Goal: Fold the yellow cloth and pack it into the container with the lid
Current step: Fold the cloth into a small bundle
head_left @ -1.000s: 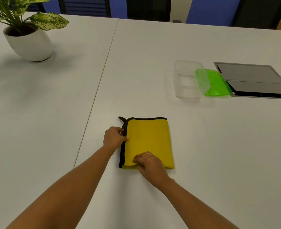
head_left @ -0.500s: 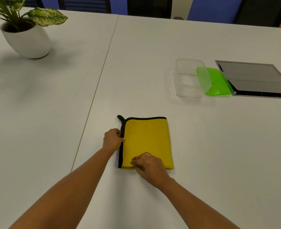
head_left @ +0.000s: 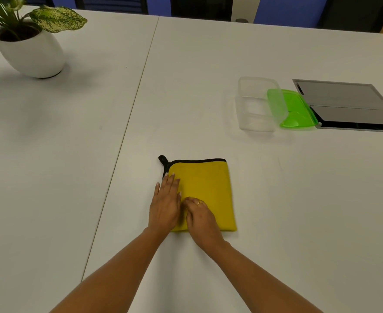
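Observation:
The yellow cloth (head_left: pixel 208 188) with black trim lies folded into a rectangle on the white table, a black loop at its far left corner. My left hand (head_left: pixel 165 204) lies flat with fingers stretched over the cloth's left edge. My right hand (head_left: pixel 200 219) rests beside it on the near left part of the cloth, fingers curled down against the fabric. A clear plastic container (head_left: pixel 256 105) stands open at the far right. Its green lid (head_left: pixel 295 109) leans against the container's right side.
A white pot with a green plant (head_left: pixel 30 48) stands at the far left. A grey flap panel (head_left: pixel 348 105) is set into the table right of the lid. A seam (head_left: pixel 127 123) runs between two tabletops left of the cloth.
My left hand went from pinching the cloth's left edge to lying flat over it. My right hand shifted slightly left, close to the left hand.

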`<state>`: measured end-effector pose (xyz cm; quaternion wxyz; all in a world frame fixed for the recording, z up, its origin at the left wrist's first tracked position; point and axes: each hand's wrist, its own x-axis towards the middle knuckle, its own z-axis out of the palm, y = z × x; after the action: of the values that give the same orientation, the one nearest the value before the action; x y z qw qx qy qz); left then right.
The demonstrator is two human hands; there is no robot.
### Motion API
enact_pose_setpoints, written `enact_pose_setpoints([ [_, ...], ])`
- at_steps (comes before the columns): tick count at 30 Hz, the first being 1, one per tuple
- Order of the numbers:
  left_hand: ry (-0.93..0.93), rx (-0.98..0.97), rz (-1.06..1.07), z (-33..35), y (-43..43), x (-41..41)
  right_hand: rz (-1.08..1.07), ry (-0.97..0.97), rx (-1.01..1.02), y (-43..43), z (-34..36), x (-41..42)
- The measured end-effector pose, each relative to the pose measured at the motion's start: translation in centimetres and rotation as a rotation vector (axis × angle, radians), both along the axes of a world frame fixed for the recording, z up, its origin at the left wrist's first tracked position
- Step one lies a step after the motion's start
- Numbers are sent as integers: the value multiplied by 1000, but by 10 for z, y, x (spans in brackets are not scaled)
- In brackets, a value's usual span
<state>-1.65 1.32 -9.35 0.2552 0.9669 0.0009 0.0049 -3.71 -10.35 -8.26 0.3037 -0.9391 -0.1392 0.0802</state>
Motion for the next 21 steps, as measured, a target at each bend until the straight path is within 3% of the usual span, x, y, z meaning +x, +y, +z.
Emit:
enact_pose_setpoints([
  [2, 39, 73, -53, -11, 4, -3, 11, 90, -57, 6, -5, 3],
  [5, 86, 210, -64, -20, 13, -4, 47, 54, -108, 12, -15, 6],
  [13, 123, 213, -47, -25, 14, -6, 63, 16, -444, -8, -23, 2],
  [21, 27, 167, -31, -32, 14, -6, -56, 14, -372, -44, -26, 6],
])
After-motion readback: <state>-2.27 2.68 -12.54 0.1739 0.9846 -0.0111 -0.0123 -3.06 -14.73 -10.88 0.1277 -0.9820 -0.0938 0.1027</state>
